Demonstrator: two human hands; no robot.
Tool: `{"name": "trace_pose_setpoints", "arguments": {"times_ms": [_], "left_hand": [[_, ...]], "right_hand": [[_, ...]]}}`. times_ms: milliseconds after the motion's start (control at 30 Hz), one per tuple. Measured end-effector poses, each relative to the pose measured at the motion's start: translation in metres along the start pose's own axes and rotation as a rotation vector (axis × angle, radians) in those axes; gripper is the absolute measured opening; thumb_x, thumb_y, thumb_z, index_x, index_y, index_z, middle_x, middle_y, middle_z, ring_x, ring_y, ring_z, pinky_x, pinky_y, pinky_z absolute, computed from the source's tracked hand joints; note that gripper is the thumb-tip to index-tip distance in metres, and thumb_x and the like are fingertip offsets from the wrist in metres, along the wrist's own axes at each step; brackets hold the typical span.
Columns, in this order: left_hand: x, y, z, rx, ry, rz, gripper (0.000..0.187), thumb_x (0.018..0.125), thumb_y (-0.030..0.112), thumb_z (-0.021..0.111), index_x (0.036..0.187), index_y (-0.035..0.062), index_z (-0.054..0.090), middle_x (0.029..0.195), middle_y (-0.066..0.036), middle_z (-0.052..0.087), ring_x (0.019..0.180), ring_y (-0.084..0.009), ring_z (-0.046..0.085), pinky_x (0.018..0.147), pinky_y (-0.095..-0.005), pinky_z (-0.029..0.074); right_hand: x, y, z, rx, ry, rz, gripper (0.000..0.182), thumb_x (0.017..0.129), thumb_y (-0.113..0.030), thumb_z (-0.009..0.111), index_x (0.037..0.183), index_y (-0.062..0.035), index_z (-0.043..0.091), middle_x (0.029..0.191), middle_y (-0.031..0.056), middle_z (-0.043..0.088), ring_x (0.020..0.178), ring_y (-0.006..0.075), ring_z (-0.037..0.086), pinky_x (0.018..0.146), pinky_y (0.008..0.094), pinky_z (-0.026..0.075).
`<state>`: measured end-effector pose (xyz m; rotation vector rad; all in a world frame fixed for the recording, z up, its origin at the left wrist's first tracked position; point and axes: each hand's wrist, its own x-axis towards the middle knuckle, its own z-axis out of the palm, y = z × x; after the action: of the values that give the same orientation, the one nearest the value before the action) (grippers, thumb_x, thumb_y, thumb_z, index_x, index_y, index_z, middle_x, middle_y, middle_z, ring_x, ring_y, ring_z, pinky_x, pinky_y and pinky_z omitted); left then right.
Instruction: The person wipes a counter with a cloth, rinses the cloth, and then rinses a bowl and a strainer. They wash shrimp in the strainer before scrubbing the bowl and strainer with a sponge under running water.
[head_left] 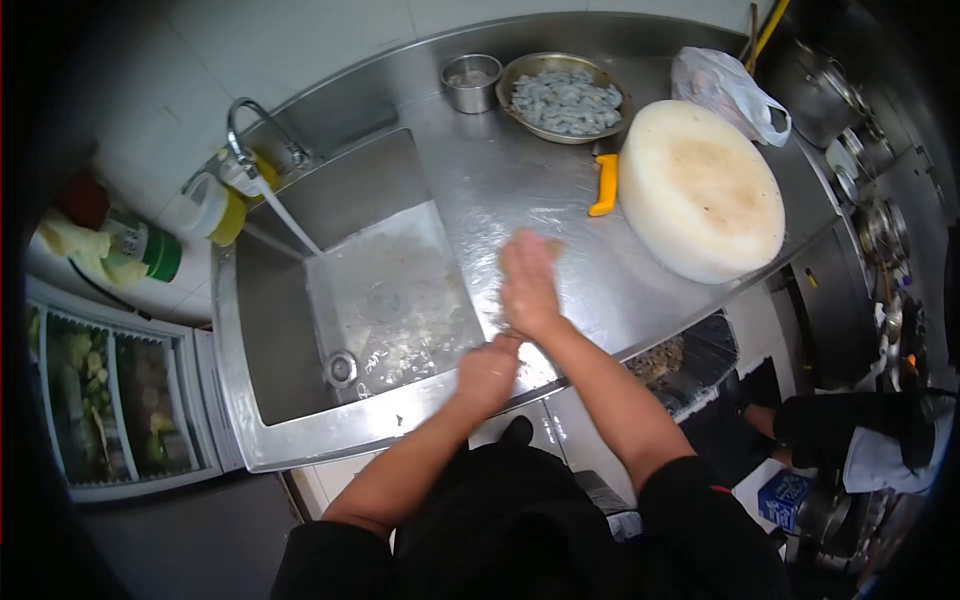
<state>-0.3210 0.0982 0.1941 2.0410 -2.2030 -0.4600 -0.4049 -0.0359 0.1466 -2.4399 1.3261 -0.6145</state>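
Note:
My right hand (pixel 530 285) reaches over the wet steel counter (pixel 545 205), its fingers stretched out and slightly blurred, with a small yellowish patch beside the fingertips. Close by the right wrist, at the sink's edge, my left hand (pixel 487 378) is closed; whatever is in it is hidden. To the left, water runs from a curved faucet (pixel 236 130) into the steel sink (pixel 385 165). A yellow handle (pixel 604 185) lies against the thick round white cutting board (pixel 700 190), right of my hands.
At the back stand a steel bowl of peeled shrimp (pixel 565 100), a small steel pot (pixel 470 85) and a white plastic bag (pixel 725 85). Yellow-filled containers (pixel 220 210) flank the faucet. A glass-front cooler (pixel 120 400) is at left; another person's dark sleeve (pixel 850 425) shows at right.

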Motion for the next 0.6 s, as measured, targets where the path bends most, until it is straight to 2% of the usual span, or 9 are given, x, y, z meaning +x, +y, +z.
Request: {"name": "trace_pose_setpoints", "arguments": {"times_ms": [100,200,267,333,367,400,467,500,600], "left_hand": [[-0.006,-0.075,-0.035,0.067,0.056,-0.298,0.020,0.089,0.014,0.051,0.105,0.0110,0.063,0.089,-0.017,0.066,0.074,-0.0361,0.067,0.062,-0.0490,0.054],[-0.011,-0.092,-0.074,0.031,0.300,-0.246,0.016,0.092,0.018,0.051,0.095,0.0091,0.064,0.087,-0.017,0.066,0.074,-0.0375,0.066,0.063,-0.0497,0.053],[-0.004,-0.069,-0.082,-0.083,0.401,-0.114,0.017,0.092,0.021,0.051,0.093,0.0090,0.063,0.086,-0.017,0.066,0.074,-0.0374,0.066,0.064,-0.0492,0.053],[0.018,-0.028,-0.073,-0.153,0.224,-0.045,0.017,0.091,0.018,0.054,0.095,0.0070,0.067,0.091,-0.018,0.067,0.081,-0.0365,0.066,0.070,-0.0458,0.054],[0.028,-0.006,-0.060,-0.244,0.280,0.083,0.018,0.089,0.016,0.054,0.096,0.0055,0.067,0.094,-0.018,0.067,0.083,-0.0352,0.067,0.071,-0.0452,0.054],[0.045,0.017,-0.039,-0.380,0.314,0.223,0.018,0.086,0.013,0.054,0.096,0.0041,0.067,0.099,-0.018,0.067,0.087,-0.0343,0.067,0.072,-0.0447,0.055],[0.054,0.080,-0.047,-0.362,0.037,0.174,0.018,0.085,0.010,0.054,0.096,0.0025,0.066,0.099,-0.018,0.067,0.090,-0.0355,0.067,0.074,-0.0462,0.055],[0.065,0.101,-0.016,-0.352,-0.001,0.208,0.017,0.083,0.012,0.057,0.092,0.0017,0.067,0.097,-0.018,0.068,0.088,-0.0339,0.069,0.072,-0.0458,0.055],[0.046,0.120,0.033,-0.311,-0.060,0.274,0.015,0.082,0.012,0.058,0.087,0.0032,0.069,0.096,-0.017,0.068,0.084,-0.0299,0.070,0.067,-0.0429,0.056]], "right_hand": [[0.051,-0.054,0.048,0.395,0.044,-0.180,0.048,0.086,-0.004,0.050,0.134,-0.0031,0.051,0.141,0.0214,0.048,0.135,0.0374,0.042,0.113,0.0434,0.032],[0.076,-0.085,-0.001,0.766,-0.103,0.166,0.042,0.089,-0.007,0.049,0.130,-0.0037,0.054,0.132,0.0206,0.057,0.125,0.0366,0.052,0.107,0.0423,0.039],[0.056,-0.058,-0.031,0.783,0.104,-0.012,0.039,0.092,-0.013,0.047,0.129,-0.0044,0.056,0.130,0.0204,0.058,0.121,0.0358,0.054,0.105,0.0414,0.041],[0.028,-0.018,-0.070,0.558,0.198,0.026,0.041,0.095,-0.025,0.049,0.130,-0.0045,0.056,0.127,0.0181,0.060,0.119,0.0321,0.056,0.105,0.0397,0.041],[0.011,-0.003,-0.104,0.498,0.187,0.029,0.041,0.094,-0.024,0.050,0.129,-0.0042,0.057,0.125,0.0173,0.061,0.118,0.0316,0.057,0.104,0.0389,0.042],[0.001,0.024,-0.120,0.356,0.214,0.023,0.036,0.094,-0.016,0.049,0.127,-0.0036,0.058,0.122,0.0166,0.063,0.115,0.0309,0.059,0.101,0.0378,0.044],[-0.034,0.084,-0.130,0.119,0.285,0.005,0.039,0.087,-0.003,0.049,0.125,0.0006,0.057,0.120,0.0210,0.062,0.115,0.0356,0.058,0.103,0.0418,0.043],[-0.053,0.124,-0.127,0.052,0.167,0.167,0.045,0.088,-0.004,0.049,0.133,0.0014,0.051,0.130,0.0257,0.055,0.124,0.0413,0.051,0.109,0.0449,0.037],[-0.103,0.151,-0.113,-0.168,0.016,0.000,0.056,0.088,-0.008,0.053,0.141,0.0031,0.041,0.145,0.0300,0.039,0.136,0.0465,0.035,0.115,0.0473,0.027]]}}
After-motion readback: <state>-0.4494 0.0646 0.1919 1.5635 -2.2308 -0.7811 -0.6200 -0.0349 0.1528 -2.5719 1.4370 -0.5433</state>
